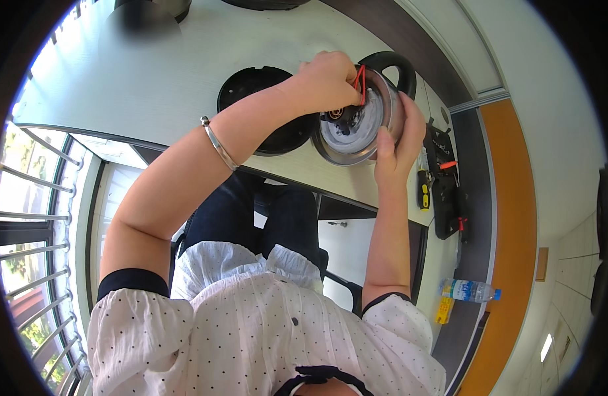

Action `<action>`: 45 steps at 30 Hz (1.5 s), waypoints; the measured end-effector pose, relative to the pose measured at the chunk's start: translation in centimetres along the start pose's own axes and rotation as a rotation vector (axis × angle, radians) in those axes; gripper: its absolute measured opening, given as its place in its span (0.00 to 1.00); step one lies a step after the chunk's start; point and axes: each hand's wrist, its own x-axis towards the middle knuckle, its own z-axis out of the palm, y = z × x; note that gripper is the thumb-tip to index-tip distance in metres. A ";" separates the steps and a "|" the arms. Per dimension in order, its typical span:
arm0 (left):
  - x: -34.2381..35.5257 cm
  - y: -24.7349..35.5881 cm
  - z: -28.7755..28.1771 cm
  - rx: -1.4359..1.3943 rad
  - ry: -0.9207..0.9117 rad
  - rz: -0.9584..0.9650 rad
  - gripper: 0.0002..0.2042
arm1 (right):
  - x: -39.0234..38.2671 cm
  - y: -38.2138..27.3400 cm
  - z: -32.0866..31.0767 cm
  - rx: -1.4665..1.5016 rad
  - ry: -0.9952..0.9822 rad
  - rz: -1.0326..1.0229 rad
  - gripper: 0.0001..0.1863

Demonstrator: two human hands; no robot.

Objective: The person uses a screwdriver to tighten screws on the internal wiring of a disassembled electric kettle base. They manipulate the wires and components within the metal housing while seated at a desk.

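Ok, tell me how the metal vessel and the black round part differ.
The metal vessel is silvery, whitish inside; the black round part is dark. The metal vessel is in the grip of the right hand, while the black round part lies on the table. A loop handle shows on the metal vessel, none on the black round part. Both look round.

a bottle (467, 290) (blue-capped) sits beside what's perhaps a yellow package (443, 309).

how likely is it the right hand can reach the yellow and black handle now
Probably yes: the yellow and black handle lies close by on that side, with nothing apparent in between. The right hand is holding the metal pot, though, so it would likely need to let go first.
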 end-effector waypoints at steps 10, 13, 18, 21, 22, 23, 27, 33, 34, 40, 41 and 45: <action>-1.4 1.9 -2.0 -0.411 -0.106 -0.253 0.12 | 0.1 0.2 0.0 -0.005 0.012 0.002 0.38; -1.3 1.5 -1.7 -0.430 -0.081 -0.204 0.11 | 0.2 0.3 0.1 -0.034 0.027 -0.022 0.37; -1.2 1.4 -1.4 -0.424 -0.070 -0.207 0.10 | 0.2 0.4 0.1 -0.052 0.042 -0.032 0.37; -1.2 1.5 -1.5 -0.418 -0.061 -0.193 0.10 | 0.2 0.5 0.0 -0.066 0.048 -0.045 0.37; -1.2 1.5 -1.4 -0.423 -0.056 -0.191 0.11 | 0.2 0.5 0.0 -0.069 0.048 -0.051 0.36; -1.2 1.5 -1.3 -0.429 -0.050 -0.190 0.11 | 0.2 0.4 0.0 -0.073 0.052 -0.048 0.36; -1.2 1.4 -1.2 -0.428 -0.049 -0.193 0.10 | 0.2 0.3 0.0 -0.074 0.053 -0.042 0.36; -1.1 1.0 -1.0 -0.412 -0.037 -0.159 0.10 | 0.1 0.2 0.1 -0.075 0.058 -0.039 0.36; -1.1 0.9 -0.9 -0.419 -0.042 -0.169 0.10 | 0.1 0.3 0.1 -0.075 0.057 -0.036 0.36; -1.1 1.1 -0.9 -0.427 -0.030 -0.174 0.11 | 0.0 0.4 0.1 -0.050 0.052 -0.019 0.37; -1.1 1.2 -0.9 -0.425 -0.026 -0.175 0.11 | 0.0 0.4 0.1 -0.050 0.051 -0.016 0.37; -1.1 1.3 -0.8 -0.431 -0.012 -0.175 0.11 | 0.1 0.4 0.0 -0.057 0.048 -0.011 0.37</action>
